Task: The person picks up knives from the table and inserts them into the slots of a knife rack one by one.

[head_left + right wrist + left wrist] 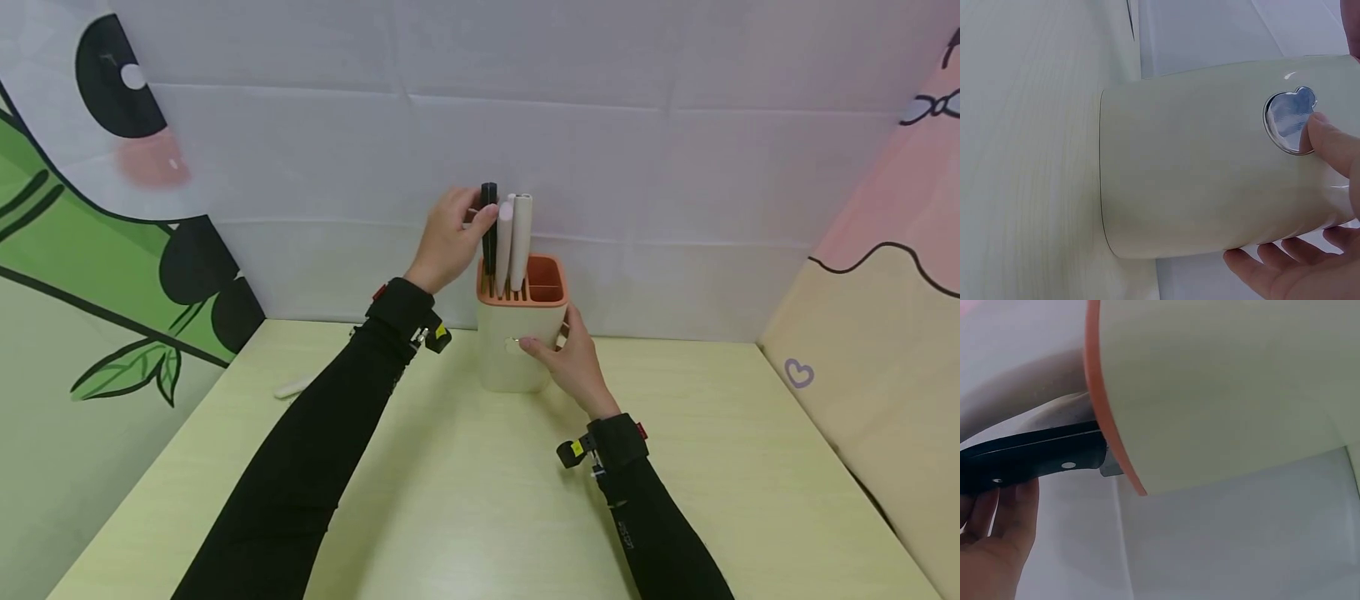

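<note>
A cream knife block with an orange slotted top stands upright near the back of the table. My left hand pinches the black handle of a knife at the block's left side. A short stretch of its metal shows at the orange rim; the rest of the blade is hidden inside. White-handled knives stand in the slots beside it. With thumb in front and fingers round the right side, my right hand grips the block. That thumb lies at a shiny bear-shaped badge.
A small white object lies on the table at the left, partly behind my left forearm. Open orange compartments fill the right of the block's top. A pale cloth wall rises right behind the block.
</note>
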`<state>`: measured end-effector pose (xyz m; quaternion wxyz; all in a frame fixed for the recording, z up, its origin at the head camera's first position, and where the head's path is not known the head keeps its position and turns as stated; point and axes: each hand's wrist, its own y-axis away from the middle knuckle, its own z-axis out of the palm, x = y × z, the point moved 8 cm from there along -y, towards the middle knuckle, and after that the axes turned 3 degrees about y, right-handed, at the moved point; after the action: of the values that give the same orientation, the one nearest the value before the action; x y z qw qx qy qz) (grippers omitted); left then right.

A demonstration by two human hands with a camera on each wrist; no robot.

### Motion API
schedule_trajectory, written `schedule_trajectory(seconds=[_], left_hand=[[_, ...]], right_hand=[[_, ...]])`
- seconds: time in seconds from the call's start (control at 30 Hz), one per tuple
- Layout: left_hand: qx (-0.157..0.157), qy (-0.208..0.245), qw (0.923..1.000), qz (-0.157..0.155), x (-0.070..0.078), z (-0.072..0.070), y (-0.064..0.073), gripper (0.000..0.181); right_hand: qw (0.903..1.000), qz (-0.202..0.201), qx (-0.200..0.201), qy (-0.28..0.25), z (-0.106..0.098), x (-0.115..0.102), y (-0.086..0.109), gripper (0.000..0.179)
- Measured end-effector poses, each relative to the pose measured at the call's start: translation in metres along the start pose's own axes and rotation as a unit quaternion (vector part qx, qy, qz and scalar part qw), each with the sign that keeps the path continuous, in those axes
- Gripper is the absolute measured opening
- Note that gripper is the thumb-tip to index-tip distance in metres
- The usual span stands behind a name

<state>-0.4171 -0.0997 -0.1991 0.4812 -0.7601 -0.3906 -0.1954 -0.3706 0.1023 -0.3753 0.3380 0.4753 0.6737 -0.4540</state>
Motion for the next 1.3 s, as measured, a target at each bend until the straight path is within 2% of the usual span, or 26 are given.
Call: schedule_trajectory(seconds=[0.2,1.3], left_hand=[[-0.006,0.002,0.9999,-0.011,-0.007,0.003,0.001,0.036],[-0.031,0.006,0.9989,-0.035,-0.016,0.014,0.006,0.053]], right_hand=[[1.0000,0.000,0.000,-0.001,0.000,-0.001,0.000,0.095],[1.0000,0.001,0.004,0.004,0.001,-0.003,-0.001,0.097]])
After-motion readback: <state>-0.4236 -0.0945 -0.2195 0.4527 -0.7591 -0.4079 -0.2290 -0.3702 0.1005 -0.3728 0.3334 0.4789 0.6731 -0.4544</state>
